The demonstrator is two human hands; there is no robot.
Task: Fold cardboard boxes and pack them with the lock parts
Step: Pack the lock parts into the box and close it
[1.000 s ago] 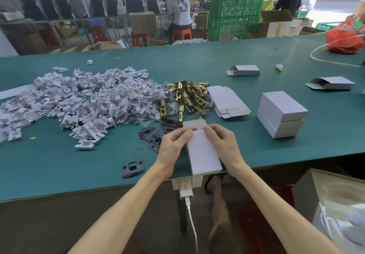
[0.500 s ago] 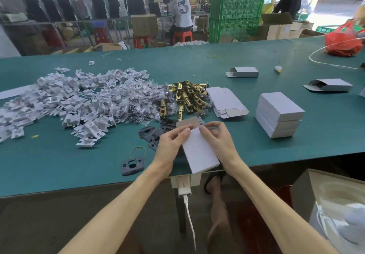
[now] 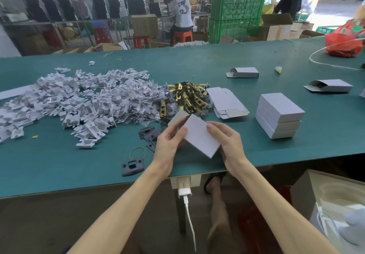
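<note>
We count three closed white cardboard boxes (image 3: 278,115) stacked. We count two open-ended white boxes (image 3: 244,72) and one tilted white box (image 3: 199,135).

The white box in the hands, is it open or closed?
Open. The white box has its far end flap sticking out untucked, by the left hand.

Matt cardboard box (image 3: 199,135); shiny brass latches (image 3: 185,97).

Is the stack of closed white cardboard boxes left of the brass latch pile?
No, the stack of closed white cardboard boxes lies right of the brass latch pile.
</note>
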